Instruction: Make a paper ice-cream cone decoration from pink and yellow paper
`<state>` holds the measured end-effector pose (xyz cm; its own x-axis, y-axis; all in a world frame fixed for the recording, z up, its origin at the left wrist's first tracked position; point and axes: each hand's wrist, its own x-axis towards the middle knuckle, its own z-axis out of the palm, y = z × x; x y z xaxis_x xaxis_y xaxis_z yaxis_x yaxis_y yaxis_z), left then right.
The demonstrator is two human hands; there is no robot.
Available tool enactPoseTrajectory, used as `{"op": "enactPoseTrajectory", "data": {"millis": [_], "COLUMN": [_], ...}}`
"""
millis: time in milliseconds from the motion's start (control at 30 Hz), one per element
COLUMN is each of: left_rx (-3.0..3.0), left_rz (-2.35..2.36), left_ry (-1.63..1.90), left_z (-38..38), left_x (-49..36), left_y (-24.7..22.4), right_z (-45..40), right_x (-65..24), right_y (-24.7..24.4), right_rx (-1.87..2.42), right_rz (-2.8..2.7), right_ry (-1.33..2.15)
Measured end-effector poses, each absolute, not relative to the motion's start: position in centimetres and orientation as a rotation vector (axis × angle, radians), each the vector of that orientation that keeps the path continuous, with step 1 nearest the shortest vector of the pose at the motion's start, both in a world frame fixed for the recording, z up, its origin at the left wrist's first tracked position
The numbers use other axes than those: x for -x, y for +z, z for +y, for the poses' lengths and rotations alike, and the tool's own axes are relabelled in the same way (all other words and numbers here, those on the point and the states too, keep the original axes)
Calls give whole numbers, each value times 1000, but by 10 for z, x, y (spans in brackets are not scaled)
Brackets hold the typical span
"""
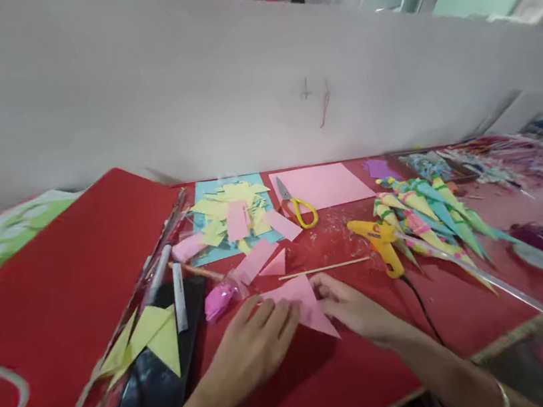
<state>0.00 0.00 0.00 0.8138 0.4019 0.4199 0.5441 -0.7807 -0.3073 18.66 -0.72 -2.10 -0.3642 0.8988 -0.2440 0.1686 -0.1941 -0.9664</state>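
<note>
A pink paper piece (pixel 308 303) with pointed corners lies at the front of the red table, between my two hands. My left hand (pixel 264 332) rests over its left part, fingers bent and pressing on it. My right hand (pixel 343 301) holds its right edge, thumb and fingers closed around the paper. Just beyond the paper is a thin wooden stick (pixel 324 268). Loose pink strips (pixel 257 261) and a small bright pink bundle (pixel 219 302) in clear wrap lie to the left. A yellow glue gun (pixel 379 242) sits to the right of my right hand.
Yellow-handled scissors (pixel 306 212) lie by a pink sheet (pixel 329 185). Yellow cut papers (pixel 221 207) pile up behind. Colored paper cones (pixel 428 208) are at right. At left are a dark tablet-like object (pixel 150 396), yellow folded paper (pixel 155 331) and a marker (pixel 179 297).
</note>
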Motion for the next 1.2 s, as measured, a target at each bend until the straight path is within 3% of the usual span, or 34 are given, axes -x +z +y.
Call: {"op": "enactPoseTrajectory", "data": {"millis": [167,367,533,800,1067,1200], "left_rx": [2487,2610,2685,2649,2431,2479], "left_rz": [-867,-910,-743,-667,-887,-1174], "left_ry": [-503,-579,-576,-570,-428,-527], "left_z": [4,5,7,12,26,20], "left_x": [2,-5,-1,21,66,59], "left_y": [13,18,13,15,19,26], "right_z": [-12,-15,-8,-9,-4,-3], "right_x": [-189,-178,-170,-180,-199,-197], "right_y": [-8,-2,-3,3,3,2], "right_rx": [1276,1264,1210,1156,1187,1136], "right_rz": [-1969,-2381,-2341,-2127,-2041,-2116], "right_ry": [731,402,600,1216,1352,1305]}}
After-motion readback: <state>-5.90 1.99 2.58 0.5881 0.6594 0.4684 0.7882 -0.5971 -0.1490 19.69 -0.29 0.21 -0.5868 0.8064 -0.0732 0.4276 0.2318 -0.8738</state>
